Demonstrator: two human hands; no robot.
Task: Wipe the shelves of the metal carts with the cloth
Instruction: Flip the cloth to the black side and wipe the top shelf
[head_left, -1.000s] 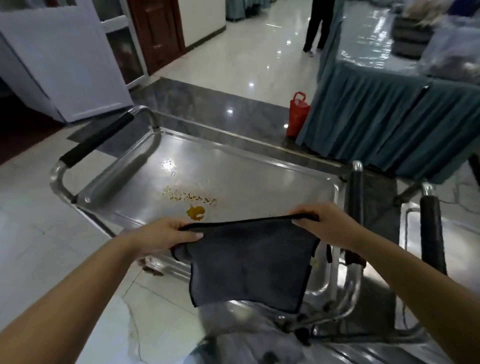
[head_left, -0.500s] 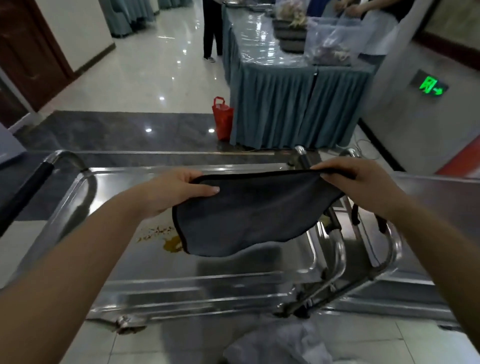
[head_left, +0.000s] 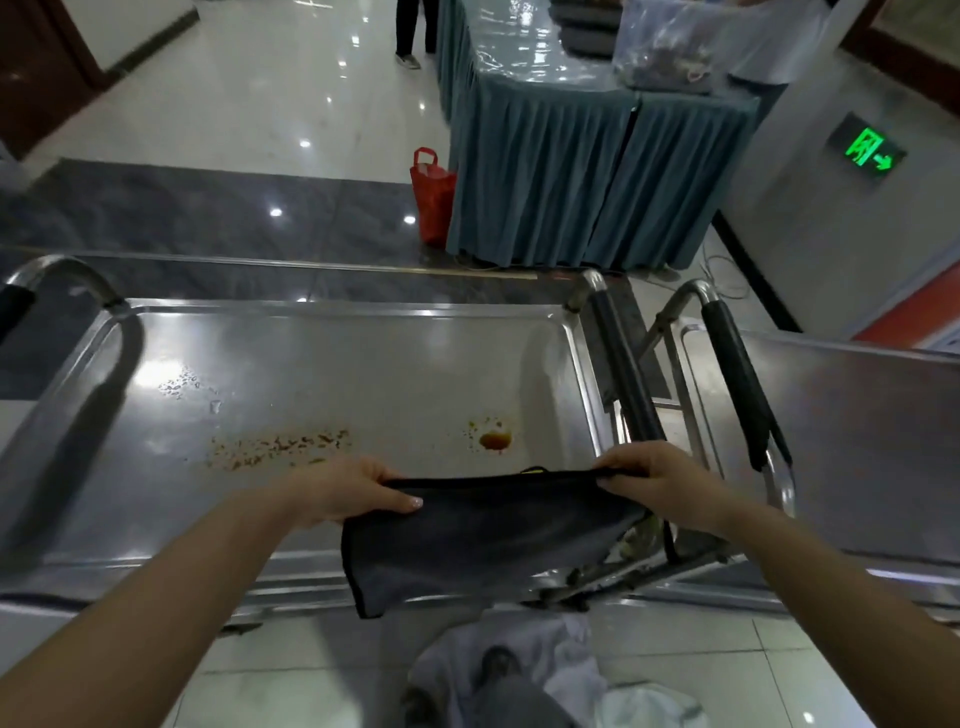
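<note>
Left hand (head_left: 345, 491): fingers are pinching the dark grey cloth (head_left: 483, 540) by its corner.
Right hand (head_left: 657, 480): fingers are pinching the opposite corner.
Metal cart shelf (head_left: 322, 374): orange sauce spot (head_left: 495, 440) and crumbs (head_left: 280, 448) are lying beyond the cloth.

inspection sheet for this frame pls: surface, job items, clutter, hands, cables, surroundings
Surface: cart top shelf steel, with an orange sauce spot, a crumb streak and water droplets.
Job's things: dark grey cloth held stretched over the near rim; second cart alongside on the right.
Clutter: white rags on the floor.
Grippers: left hand and right hand each grip a top corner.
Cables: thin cord on the floor by the draped table.
Surroundings: red bag, green exit sign.
</note>
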